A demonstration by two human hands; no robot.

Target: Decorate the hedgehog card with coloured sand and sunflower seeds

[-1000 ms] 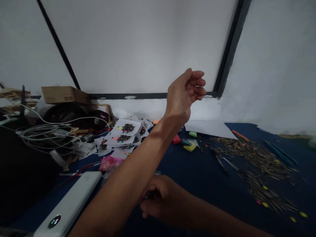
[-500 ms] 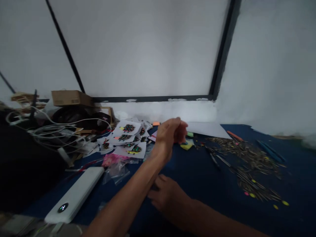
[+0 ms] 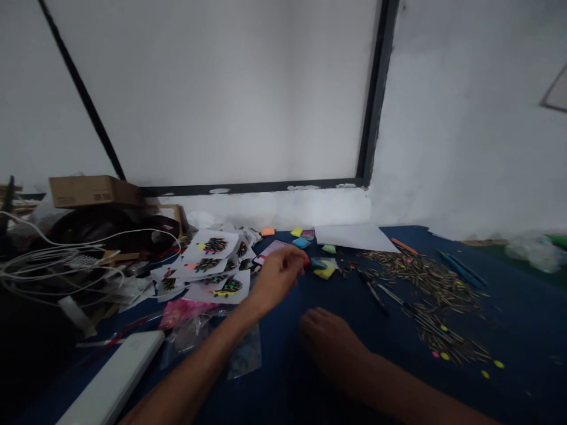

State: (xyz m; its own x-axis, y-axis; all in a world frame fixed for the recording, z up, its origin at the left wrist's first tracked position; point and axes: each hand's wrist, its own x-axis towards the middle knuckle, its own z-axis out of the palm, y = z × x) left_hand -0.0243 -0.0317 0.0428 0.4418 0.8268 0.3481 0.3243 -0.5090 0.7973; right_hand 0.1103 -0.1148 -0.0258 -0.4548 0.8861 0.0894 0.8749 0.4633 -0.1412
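My left hand (image 3: 283, 270) reaches over the middle of the blue tabletop, fingers curled together. A bit of red shows at its fingertips, too small to name. Just beyond lie a small yellow packet (image 3: 325, 273) with a dark teal part, a blue packet (image 3: 301, 242) and a flat purple-pink card or device (image 3: 267, 251). Closer to me, my right hand (image 3: 330, 342) rests low over the cloth with its fingers folded under. Whatever it may hold is hidden. Beneath my left forearm lies a clear plastic bag (image 3: 247, 353).
Printed paper sheets (image 3: 210, 265) are heaped at left, beside a pink bag (image 3: 183, 311) and tangled white cables (image 3: 57, 260). A white power bank (image 3: 117, 378) sits front left. On the right spreads a pile of thin metal pieces (image 3: 425, 280), with tweezers-like tools (image 3: 374, 292) beside it.
The view has swung to the right. My left hand has come down toward the small packets. My right hand has moved right, away from my left forearm, and the dark thing at its fingers no longer shows.
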